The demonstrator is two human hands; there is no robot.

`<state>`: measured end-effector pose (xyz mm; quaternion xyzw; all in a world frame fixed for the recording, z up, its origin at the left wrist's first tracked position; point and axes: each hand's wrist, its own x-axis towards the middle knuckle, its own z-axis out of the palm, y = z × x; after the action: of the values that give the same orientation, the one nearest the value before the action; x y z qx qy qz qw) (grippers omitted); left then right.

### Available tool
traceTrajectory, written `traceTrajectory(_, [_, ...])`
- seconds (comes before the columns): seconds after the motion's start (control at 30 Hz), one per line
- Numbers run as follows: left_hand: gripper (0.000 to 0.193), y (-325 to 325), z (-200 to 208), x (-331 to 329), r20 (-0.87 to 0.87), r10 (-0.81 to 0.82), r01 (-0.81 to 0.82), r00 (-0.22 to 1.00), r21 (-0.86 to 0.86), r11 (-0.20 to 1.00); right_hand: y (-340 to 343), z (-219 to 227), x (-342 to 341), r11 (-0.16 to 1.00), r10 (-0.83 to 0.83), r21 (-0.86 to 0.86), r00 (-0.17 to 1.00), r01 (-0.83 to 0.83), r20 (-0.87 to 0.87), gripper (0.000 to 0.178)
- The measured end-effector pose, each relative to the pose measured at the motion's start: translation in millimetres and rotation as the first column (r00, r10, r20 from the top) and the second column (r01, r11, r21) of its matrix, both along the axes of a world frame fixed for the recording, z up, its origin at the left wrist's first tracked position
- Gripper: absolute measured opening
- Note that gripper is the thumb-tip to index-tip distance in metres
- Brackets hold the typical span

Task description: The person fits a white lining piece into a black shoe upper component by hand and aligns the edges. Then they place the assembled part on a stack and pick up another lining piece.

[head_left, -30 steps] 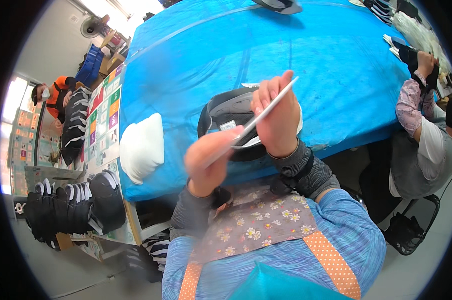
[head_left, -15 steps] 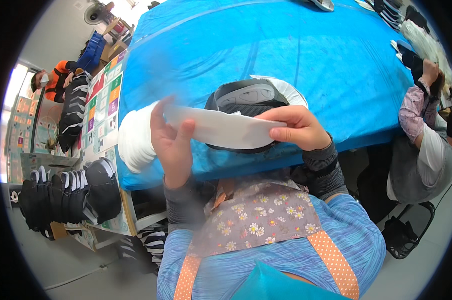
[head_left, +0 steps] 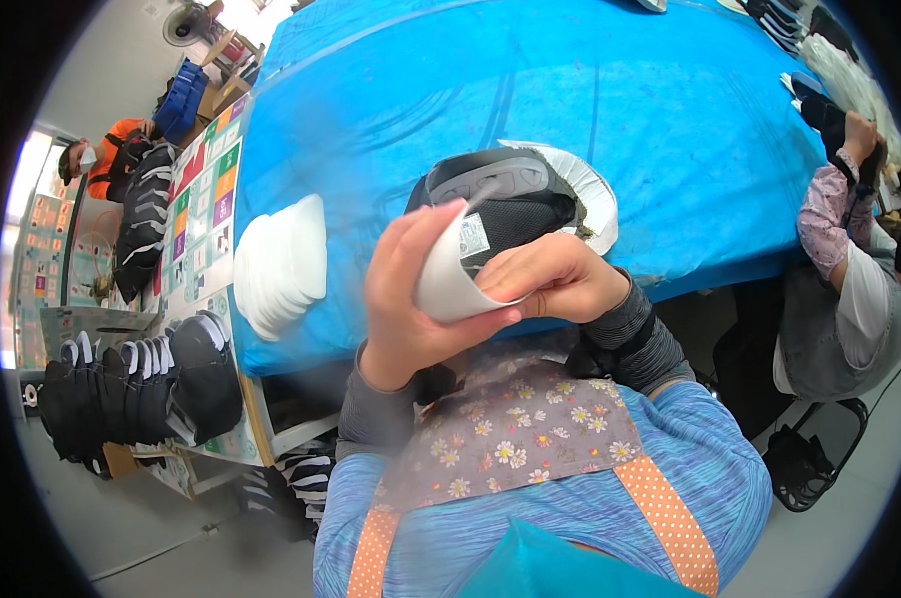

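Note:
A white insole-shaped sheet (head_left: 444, 283) is bent into a curve between my hands, just above the table's near edge. My left hand (head_left: 407, 299) grips its left part, fingers behind and thumb stretched along the lower edge. My right hand (head_left: 560, 279) is closed on the other end, with its fingers pressed against the inner face. Right behind them rests a black shoe upper (head_left: 518, 221) with a grey patterned panel and a white rim; my hands cover its near part. To the left lies a fanned stack of white insole sheets (head_left: 286, 264).
A blue cover (head_left: 390, 90) spreads over the table. Rows of black shoe uppers (head_left: 141, 384) stand at the lower left, with more (head_left: 143, 224) farther back. A person in orange (head_left: 112, 159) is at the far left. At the right, another person's arm (head_left: 829, 214) handles dark pieces.
The white sheet went from nearly flat to curved. My left hand moved right and away from the stack, uncovering it; my right hand shifted slightly left and its fingers folded inward.

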<state>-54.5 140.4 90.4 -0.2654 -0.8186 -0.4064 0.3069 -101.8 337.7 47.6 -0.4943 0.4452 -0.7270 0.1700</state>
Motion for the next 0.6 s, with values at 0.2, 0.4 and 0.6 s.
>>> traceTrajectory(0.2, [0.06,-9,-17,6,0.109,0.013,-0.026,0.994,0.12,0.992,-1,2,0,0.889,-0.421,0.189,0.907,0.416,-0.016,0.05])
traceTrajectory(0.4, [0.059,-6,-16,2,0.092,-0.046,0.039,0.995,0.084,0.996,4,12,1,0.876,-0.428,0.205,0.9,0.436,-0.083,0.066])
traceTrajectory(0.6, [0.07,-14,-37,-7,0.018,-0.044,0.04,0.999,0.185,0.982,22,9,-11,0.853,-0.427,0.198,0.863,0.484,-0.27,0.073])
